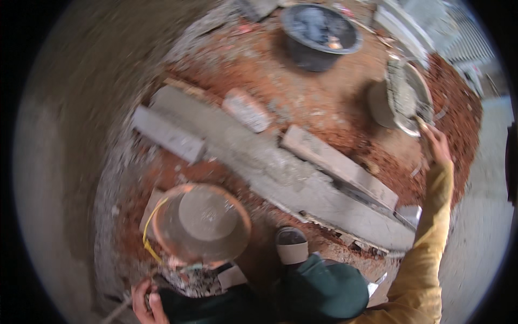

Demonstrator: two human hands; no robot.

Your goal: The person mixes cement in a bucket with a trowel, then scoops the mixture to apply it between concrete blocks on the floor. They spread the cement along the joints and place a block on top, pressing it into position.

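Observation:
My right hand (437,146), at the end of a yellow sleeve, is closed around the handle of a trowel (420,122). The trowel's lower part reaches into a pale bucket (382,105) at the far right and is hard to make out. Grey wet mortar (406,101) lies in that bucket, and a mortar-smeared strip (395,78) stands across it. Low at the left, my left hand (147,303) is curled beside my knee. A thin rod-like thing (117,310) runs up to it; whatever the fingers hold is hidden.
An orange-rimmed bucket (244,208) with a yellow handle stands before my feet. Beyond it runs a mortar-topped low wall (243,143), flanked by a grey block (168,134), a pale brick (247,110) and a long block (340,164). A black tub (315,56) stands on reddish soil.

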